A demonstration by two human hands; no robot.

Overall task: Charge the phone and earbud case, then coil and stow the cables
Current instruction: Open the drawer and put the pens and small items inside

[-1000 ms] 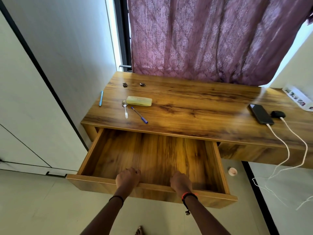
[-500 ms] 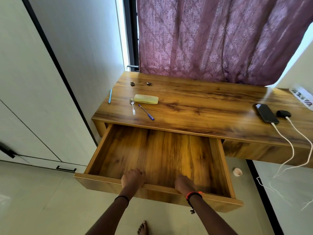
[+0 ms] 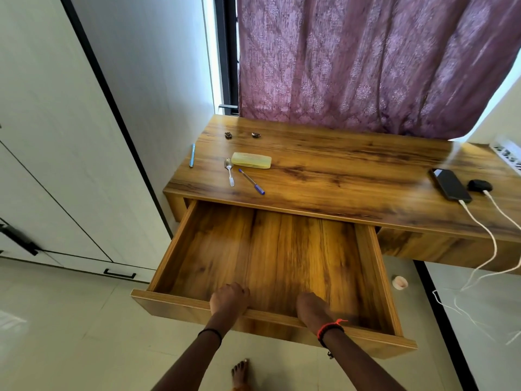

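This is a room in a home, likely a bedroom. A wall-hung brown wood-grain desk (image 3: 352,179) with a pulled-out wooden drawer (image 3: 375,272) sits below a mauve patterned fabric curtain (image 3: 366,66), beside white wardrobe doors with black handles (image 3: 42,136). A small metal spoon (image 3: 229,169), a blue ballpoint pen (image 3: 251,182) and a bare foot (image 3: 240,372) on pale floor tiles (image 3: 70,334) look domestic.

Wooden counter (image 3: 352,176), with a drawer (image 3: 369,249) pulled out below the left part of the front edge. Light blue pen (image 3: 192,155) on the left edge. Two small dark bits (image 3: 228,135) near the back-left corner, too small to identify. Front-left: yellow case (image 3: 251,160), with a spoon (image 3: 229,171) and a blue-capped pen (image 3: 251,181) just in front of it. Right end: phone (image 3: 450,184) with the earbud case (image 3: 479,185) just beside it. Phone cable (image 3: 480,221) and case cable (image 3: 504,211), both white, are plugged in and hang over the front edge. Power strip (image 3: 507,152) at the back-right edge.
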